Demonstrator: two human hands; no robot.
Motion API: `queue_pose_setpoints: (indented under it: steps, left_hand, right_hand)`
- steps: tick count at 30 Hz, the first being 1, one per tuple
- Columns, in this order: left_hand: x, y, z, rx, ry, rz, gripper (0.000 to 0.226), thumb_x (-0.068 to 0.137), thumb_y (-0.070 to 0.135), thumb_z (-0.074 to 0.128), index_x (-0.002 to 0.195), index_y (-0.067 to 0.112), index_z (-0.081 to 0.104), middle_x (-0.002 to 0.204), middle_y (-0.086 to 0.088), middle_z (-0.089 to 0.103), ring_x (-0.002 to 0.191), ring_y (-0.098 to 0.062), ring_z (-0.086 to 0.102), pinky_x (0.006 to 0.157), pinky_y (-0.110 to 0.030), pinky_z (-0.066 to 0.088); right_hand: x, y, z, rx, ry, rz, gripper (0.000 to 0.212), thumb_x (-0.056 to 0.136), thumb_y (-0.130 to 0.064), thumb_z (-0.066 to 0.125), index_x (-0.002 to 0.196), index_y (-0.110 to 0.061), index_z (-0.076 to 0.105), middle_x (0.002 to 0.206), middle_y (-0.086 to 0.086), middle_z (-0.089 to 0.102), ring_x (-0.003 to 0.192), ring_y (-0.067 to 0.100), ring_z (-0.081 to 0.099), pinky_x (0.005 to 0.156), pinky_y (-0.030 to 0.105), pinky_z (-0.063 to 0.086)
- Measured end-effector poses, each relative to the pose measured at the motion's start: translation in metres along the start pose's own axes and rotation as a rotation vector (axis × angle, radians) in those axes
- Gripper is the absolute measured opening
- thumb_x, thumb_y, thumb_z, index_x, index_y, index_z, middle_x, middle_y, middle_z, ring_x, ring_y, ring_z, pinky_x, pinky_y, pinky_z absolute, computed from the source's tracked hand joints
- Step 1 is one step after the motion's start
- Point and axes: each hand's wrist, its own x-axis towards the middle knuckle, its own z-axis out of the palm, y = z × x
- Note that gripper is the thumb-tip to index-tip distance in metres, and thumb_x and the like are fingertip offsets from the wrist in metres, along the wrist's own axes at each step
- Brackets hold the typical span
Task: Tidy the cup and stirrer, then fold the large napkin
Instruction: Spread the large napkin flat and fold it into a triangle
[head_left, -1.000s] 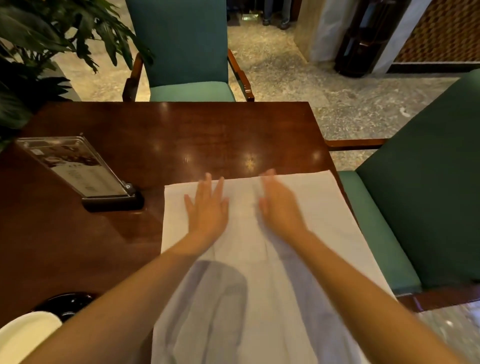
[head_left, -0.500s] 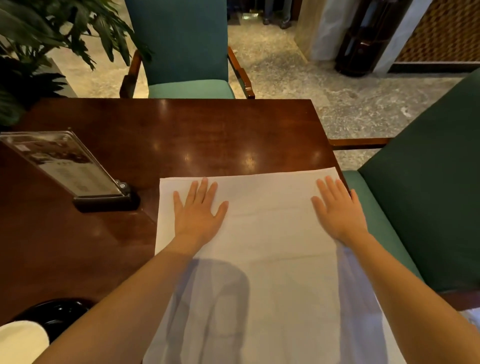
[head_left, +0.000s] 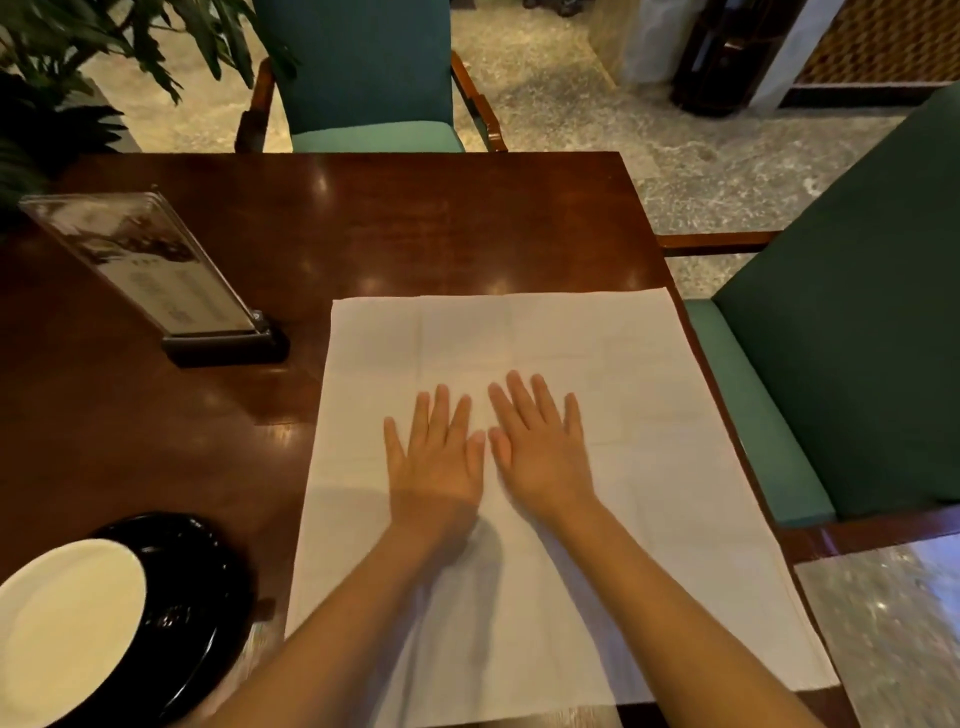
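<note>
- A dark wooden table (head_left: 415, 234) carried a spread white napkin (head_left: 649, 415).
- The left hand (head_left: 439, 462) and right hand (head_left: 540, 452) lay flat on it, fingers straight, side by side.

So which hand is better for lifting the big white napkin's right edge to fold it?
Probably the right hand: it lies flat on the large white napkin nearer that edge, while the left hand would have to cross over it.

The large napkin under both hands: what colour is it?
White, plain, with faint fold creases; the napkin shows in the head view.
</note>
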Motion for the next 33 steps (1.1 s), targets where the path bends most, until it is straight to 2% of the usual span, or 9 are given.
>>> queue_pose_setpoints:
  steps: [4,10,16,18,20,22,25,29,33]
  left_hand:
    - [-0.033,-0.033,0.000,0.038,0.069,0.000,0.062,0.095,0.052,0.010,0.144,0.023,0.034,0.152,-0.004,0.029,0.141,-0.026,0.024,0.112,-0.057,0.013]
    - [-0.038,-0.036,-0.006,0.023,0.052,-0.020,0.061,0.093,0.055,0.017,0.147,0.026,0.026,0.156,0.000,0.017,0.144,-0.022,0.011,0.114,-0.055,0.008]
    - [-0.034,-0.036,-0.007,0.077,-0.066,-0.052,0.065,0.089,0.060,0.000,0.148,0.031,-0.006,0.157,0.005,-0.013,0.143,-0.018,-0.015,0.115,-0.051,-0.007]
    - [-0.034,-0.036,-0.009,0.070,-0.067,-0.042,0.066,0.088,0.060,0.000,0.148,0.030,-0.004,0.157,0.004,-0.012,0.143,-0.019,-0.014,0.115,-0.051,-0.008]
    - [-0.035,-0.037,-0.009,0.054,-0.061,-0.032,0.066,0.090,0.060,0.002,0.148,0.030,-0.002,0.157,0.003,-0.010,0.144,-0.019,-0.014,0.115,-0.051,-0.008]
    - [-0.036,-0.037,-0.011,0.046,-0.064,-0.026,0.066,0.090,0.060,0.004,0.149,0.030,-0.001,0.158,0.003,-0.010,0.144,-0.019,-0.013,0.115,-0.051,-0.008]
    - [-0.035,-0.038,-0.011,0.055,-0.071,-0.015,0.069,0.088,0.063,0.000,0.149,0.030,-0.002,0.158,0.003,-0.010,0.144,-0.020,-0.013,0.115,-0.052,-0.008]
    - [-0.031,-0.039,-0.016,0.056,-0.153,-0.019,0.073,0.085,0.066,0.003,0.148,0.030,-0.005,0.157,0.003,-0.014,0.143,-0.021,-0.016,0.114,-0.053,-0.011]
    - [-0.034,-0.026,-0.037,-0.075,-0.271,-0.028,0.073,0.090,0.064,0.018,0.148,0.025,-0.004,0.158,-0.001,-0.011,0.143,-0.020,-0.014,0.113,-0.047,-0.013]
  right_hand:
    - [-0.036,0.032,-0.003,-0.033,0.025,0.108,0.063,0.090,-0.053,0.004,0.148,-0.032,0.014,0.158,-0.006,0.007,0.146,0.020,0.000,0.116,0.047,-0.003]
    - [-0.128,0.090,-0.019,-0.078,-0.098,-0.063,0.060,0.095,-0.057,0.013,0.149,-0.033,-0.001,0.158,-0.008,-0.009,0.145,0.016,-0.014,0.118,0.043,-0.004]
    - [-0.193,0.135,-0.045,-0.174,-0.260,-0.334,0.077,0.090,-0.065,0.033,0.150,-0.021,0.012,0.159,0.001,0.008,0.146,0.022,0.003,0.116,0.042,0.005]
    - [-0.204,0.145,-0.055,-0.108,-0.290,-0.352,0.072,0.091,-0.062,0.038,0.149,-0.024,0.016,0.159,-0.001,0.012,0.146,0.018,0.005,0.117,0.038,0.006]
    - [-0.211,0.152,-0.062,-0.057,-0.231,-0.344,0.058,0.094,-0.050,0.042,0.146,-0.027,0.028,0.155,-0.004,0.025,0.144,0.013,0.016,0.117,0.034,0.020]
    - [-0.218,0.152,-0.066,-0.087,-0.152,-0.379,0.055,0.087,-0.027,0.061,0.139,-0.021,0.043,0.146,-0.001,0.043,0.137,0.013,0.034,0.108,0.032,0.036]
    - [-0.221,0.138,-0.067,-0.253,-0.089,-0.378,0.076,0.046,-0.005,0.090,0.118,-0.007,0.065,0.125,0.007,0.063,0.113,0.019,0.061,0.095,0.026,0.037]
    - [-0.207,0.125,-0.067,-0.300,0.101,-0.374,0.032,0.061,-0.010,0.079,0.092,-0.010,0.070,0.090,0.008,0.072,0.079,0.024,0.069,0.071,0.034,0.058]
    - [-0.166,0.099,-0.085,-0.259,0.069,-0.297,0.025,0.061,-0.012,0.078,0.073,-0.015,0.056,0.063,0.003,0.057,0.055,0.022,0.053,0.045,0.030,0.043]
